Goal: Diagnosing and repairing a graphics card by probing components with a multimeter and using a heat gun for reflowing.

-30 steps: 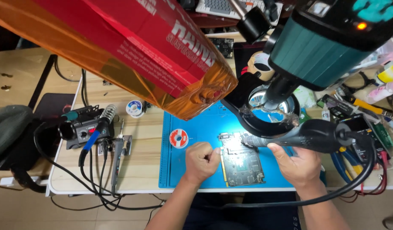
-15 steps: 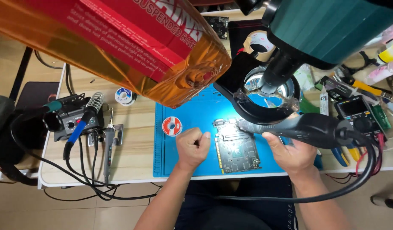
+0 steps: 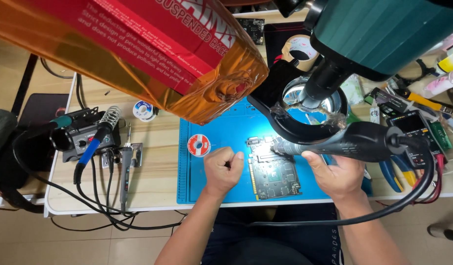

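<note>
At the far left of the pale wooden worktop (image 3: pixel 152 176) sits a black soldering station (image 3: pixel 81 140) with a blue-handled iron (image 3: pixel 91 147) resting in its coiled holder, black cables looping off the front edge. Just right of it lies a small white spool of solder wire (image 3: pixel 144 110), partly under a large orange-and-red translucent package (image 3: pixel 138 49) that hangs close to the camera. A blue silicone work mat (image 3: pixel 211 189) follows, with a red-and-white solder reel (image 3: pixel 199 145) on it. The left hand (image 3: pixel 223 169) rests on the mat, curled into a loose fist, fingers pinched together; whether it holds anything I cannot tell. Touching its right side lies a dark green rectangular circuit board (image 3: pixel 274 169), flat on the mat. The right hand (image 3: pixel 337 174) is wrapped around a black hot-air tool handle (image 3: pixel 354 142), whose metal nozzle points at the board's upper edge. Above hangs a round black magnifier lamp (image 3: pixel 305 110); farther right, a multimeter (image 3: pixel 413 125) and blue-handled pliers (image 3: pixel 391 172).
</note>
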